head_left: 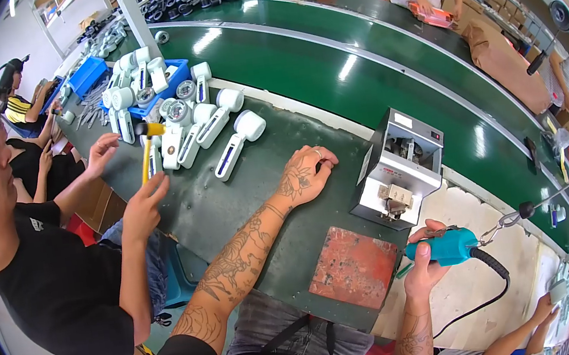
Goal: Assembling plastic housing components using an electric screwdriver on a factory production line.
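My right hand [423, 263] is wrapped round a teal electric screwdriver [454, 246], above the table's right side. A black cable trails from the tool, and a metal hook and wire suspend it. My left hand [304, 176] rests on the dark green tabletop with its fingers curled in; whatever they may hold is hidden. Right of this hand stands a grey metal box, apparently a screw feeder [405, 162], with an open top. Between my forearms lies a worn red square plate [355, 266]. The nearest pale handheld device [240, 143] with a round head lies beyond my left hand.
Several similar devices crowd around a blue bin [177, 73] at the far left. Close on my left, a co-worker holds a yellow hammer [147, 141]. A green conveyor [299, 68] runs behind the table. Another person handles an orange box [432, 15] across it.
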Tool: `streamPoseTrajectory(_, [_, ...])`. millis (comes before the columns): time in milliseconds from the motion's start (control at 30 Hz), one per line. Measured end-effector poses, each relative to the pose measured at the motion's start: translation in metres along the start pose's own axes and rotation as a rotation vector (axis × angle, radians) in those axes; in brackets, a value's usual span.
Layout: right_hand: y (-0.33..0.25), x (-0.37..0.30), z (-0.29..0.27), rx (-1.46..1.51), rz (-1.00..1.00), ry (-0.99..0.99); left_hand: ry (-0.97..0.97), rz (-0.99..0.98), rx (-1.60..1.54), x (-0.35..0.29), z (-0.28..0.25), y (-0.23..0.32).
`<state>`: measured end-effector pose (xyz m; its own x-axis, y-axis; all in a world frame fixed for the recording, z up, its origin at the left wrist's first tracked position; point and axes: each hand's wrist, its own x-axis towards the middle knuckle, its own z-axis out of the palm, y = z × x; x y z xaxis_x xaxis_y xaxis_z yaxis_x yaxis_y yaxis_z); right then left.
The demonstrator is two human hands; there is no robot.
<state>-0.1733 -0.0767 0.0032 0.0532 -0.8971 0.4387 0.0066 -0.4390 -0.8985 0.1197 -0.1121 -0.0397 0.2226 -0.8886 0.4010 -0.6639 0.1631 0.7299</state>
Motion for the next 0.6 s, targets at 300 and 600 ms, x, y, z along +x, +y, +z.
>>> streamPoseTrajectory(300, [0.003,0.007,0.002,-0.011,-0.092,0.028,0.006,0.013,0.003,-0.001,-0.001,0.000])
streamPoseTrajectory(600, [-0.003,0.007,0.001,0.053,-0.031,0.050,0.009,0.021,-0.001,0.000,0.003,0.001])
